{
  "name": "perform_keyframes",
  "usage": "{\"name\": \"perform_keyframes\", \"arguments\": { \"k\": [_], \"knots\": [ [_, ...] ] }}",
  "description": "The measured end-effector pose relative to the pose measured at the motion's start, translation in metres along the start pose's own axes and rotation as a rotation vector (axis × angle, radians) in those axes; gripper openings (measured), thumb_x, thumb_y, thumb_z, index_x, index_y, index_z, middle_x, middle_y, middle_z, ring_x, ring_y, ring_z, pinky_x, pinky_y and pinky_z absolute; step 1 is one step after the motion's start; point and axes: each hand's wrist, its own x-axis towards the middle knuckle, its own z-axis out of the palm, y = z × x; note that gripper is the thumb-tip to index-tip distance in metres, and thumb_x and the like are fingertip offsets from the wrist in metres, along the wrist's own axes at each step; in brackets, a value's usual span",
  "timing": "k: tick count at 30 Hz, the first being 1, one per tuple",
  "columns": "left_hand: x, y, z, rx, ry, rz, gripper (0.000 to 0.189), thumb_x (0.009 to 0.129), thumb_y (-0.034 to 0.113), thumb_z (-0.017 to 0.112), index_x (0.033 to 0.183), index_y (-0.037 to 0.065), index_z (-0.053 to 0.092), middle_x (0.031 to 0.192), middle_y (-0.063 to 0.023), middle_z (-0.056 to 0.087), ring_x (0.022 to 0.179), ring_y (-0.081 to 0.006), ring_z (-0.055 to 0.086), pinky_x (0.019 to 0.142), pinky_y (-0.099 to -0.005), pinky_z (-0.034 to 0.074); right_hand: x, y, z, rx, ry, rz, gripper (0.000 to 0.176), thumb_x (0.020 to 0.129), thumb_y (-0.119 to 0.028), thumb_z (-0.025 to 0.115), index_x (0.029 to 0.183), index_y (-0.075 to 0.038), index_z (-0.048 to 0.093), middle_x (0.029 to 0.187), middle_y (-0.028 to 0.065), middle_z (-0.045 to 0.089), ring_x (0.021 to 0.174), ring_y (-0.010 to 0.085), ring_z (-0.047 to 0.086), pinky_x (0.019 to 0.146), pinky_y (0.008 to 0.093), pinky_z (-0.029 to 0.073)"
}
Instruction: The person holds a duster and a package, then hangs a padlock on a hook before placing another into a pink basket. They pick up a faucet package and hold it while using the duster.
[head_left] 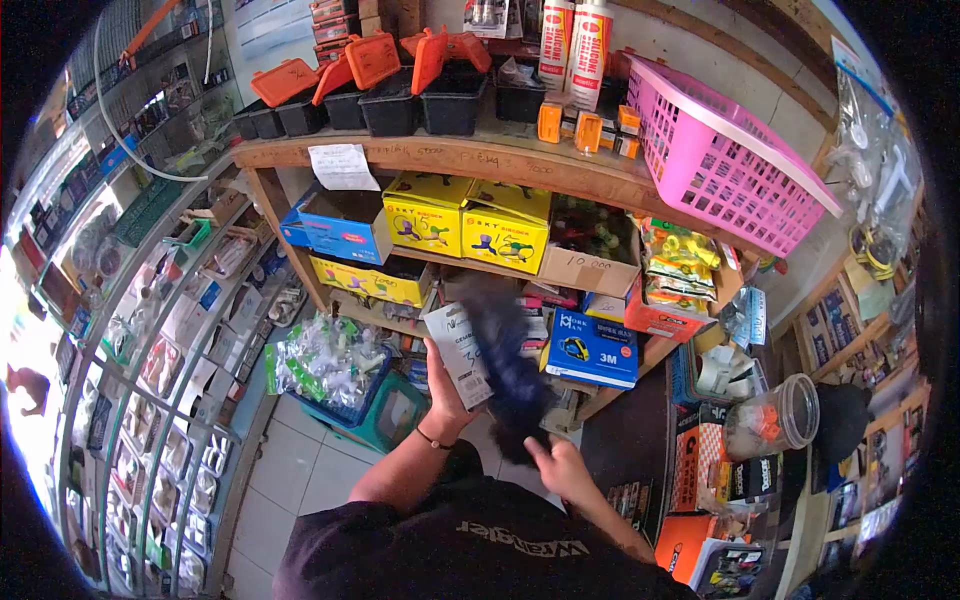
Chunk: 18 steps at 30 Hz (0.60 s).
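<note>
My left hand (445, 405), with a bracelet at the wrist, is closed around a small white box (458, 355) with printed and handwritten marks, tilted in front of the shelves. My right hand (560, 468) grips the lower end of a dark, fluffy duster (505, 350), which points up and is smeared by motion. The duster passes close beside the right edge of the white box and overlaps the lower shelf in this view.
A wooden shelf (480, 148) ahead holds black bins with orange lids, silicone tubes (588, 55) and a pink basket (735, 150). Beneath are yellow boxes (505, 225) and a blue box (592, 348). A basket of bagged parts (330, 370) stands left, near a glass display case (170, 400).
</note>
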Motion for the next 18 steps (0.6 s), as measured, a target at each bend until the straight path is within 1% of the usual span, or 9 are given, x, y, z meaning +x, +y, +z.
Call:
{"name": "perform_keyframes", "arguments": {
  "k": [3,5,7,9,11,13,15,17,18],
  "knots": [
    [0.000,-0.003,-0.010,0.198,0.022,-0.045,0.069,0.082,0.059,0.032,0.129,0.007,0.031,0.121,-0.0140,0.045,0.106,-0.0335,0.046,0.090,-0.0417,0.039,-0.003,0.005,0.008,-0.033,-0.196,-0.198,0.040,0.087,-0.032,0.046,0.110,0.001,0.049,0.093,0.0216,0.059,0.086,0.0376,0.055,0.074,0.0389,0.043],
    [0.003,0.001,0.000,-0.003,0.021,0.011,0.068,0.082,0.057,0.033,0.131,0.009,0.026,0.127,-0.0115,0.040,0.109,-0.0317,0.045,0.089,-0.0459,0.040,-0.003,-0.010,0.005,-0.011,0.041,0.000,0.038,0.087,-0.031,0.048,0.102,0.003,0.052,0.087,0.0220,0.059,0.082,0.0390,0.055,0.071,0.0397,0.043],
    [0.003,-0.003,-0.013,-0.034,0.005,-0.010,0.067,0.083,0.057,0.033,0.130,0.010,0.026,0.127,-0.0112,0.040,0.109,-0.0313,0.045,0.087,-0.0498,0.040,-0.002,0.007,0.007,-0.002,0.045,-0.030,0.037,0.086,-0.030,0.049,0.100,0.004,0.053,0.087,0.0232,0.058,0.081,0.0384,0.056,0.071,0.0397,0.043],
    [0.004,-0.008,-0.013,0.163,-0.029,-0.043,0.067,0.083,0.059,0.031,0.129,0.010,0.029,0.125,-0.0128,0.041,0.107,-0.0321,0.046,0.085,-0.0523,0.039,-0.004,0.011,0.003,-0.035,-0.167,-0.233,0.038,0.085,-0.031,0.050,0.097,0.004,0.053,0.085,0.0242,0.058,0.080,0.0388,0.055,0.070,0.0400,0.043],
    [0.002,-0.004,-0.002,-0.021,-0.103,-0.045,0.071,0.081,0.062,0.031,0.128,0.009,0.032,0.124,-0.0149,0.042,0.109,-0.0333,0.044,0.088,-0.0507,0.037,-0.003,0.004,0.002,-0.025,-0.096,-0.126,0.037,0.085,-0.031,0.050,0.096,0.004,0.054,0.084,0.0234,0.058,0.080,0.0397,0.054,0.071,0.0396,0.043],
    [0.000,-0.009,0.009,0.045,0.067,0.014,0.072,0.080,0.063,0.032,0.128,0.009,0.032,0.121,-0.0144,0.044,0.109,-0.0348,0.044,0.089,-0.0498,0.037,0.002,0.007,0.002,-0.007,0.144,-0.105,0.035,0.084,-0.031,0.051,0.092,0.003,0.056,0.079,0.0223,0.059,0.076,0.0379,0.056,0.068,0.0390,0.043],
    [0.007,-0.007,-0.004,-0.149,0.050,-0.046,0.072,0.080,0.062,0.033,0.129,0.009,0.031,0.118,-0.0142,0.047,0.109,-0.0356,0.045,0.091,-0.0480,0.038,-0.004,-0.015,-0.011,-0.116,-0.031,-0.031,0.035,0.085,-0.031,0.051,0.095,0.002,0.056,0.078,0.0222,0.059,0.074,0.0356,0.057,0.066,0.0392,0.043],
    [0.008,-0.013,0.001,0.850,-0.101,0.131,0.071,0.081,0.061,0.032,0.128,0.009,0.032,0.117,-0.0147,0.047,0.108,-0.0367,0.045,0.090,-0.0476,0.038,-0.007,-0.020,-0.016,-0.035,-0.145,-0.109,0.038,0.085,-0.034,0.050,0.097,0.002,0.055,0.077,0.0224,0.059,0.073,0.0355,0.057,0.064,0.0403,0.043],
    [0.001,-0.007,0.003,-0.004,-0.024,-0.002,0.069,0.083,0.059,0.030,0.129,0.007,0.031,0.117,-0.0143,0.048,0.109,-0.0346,0.045,0.091,-0.0459,0.039,-0.004,-0.026,-0.019,-0.029,-0.130,0.125,0.039,0.085,-0.035,0.050,0.099,0.001,0.055,0.080,0.0221,0.059,0.077,0.0348,0.058,0.067,0.0387,0.043]
  ]
}}
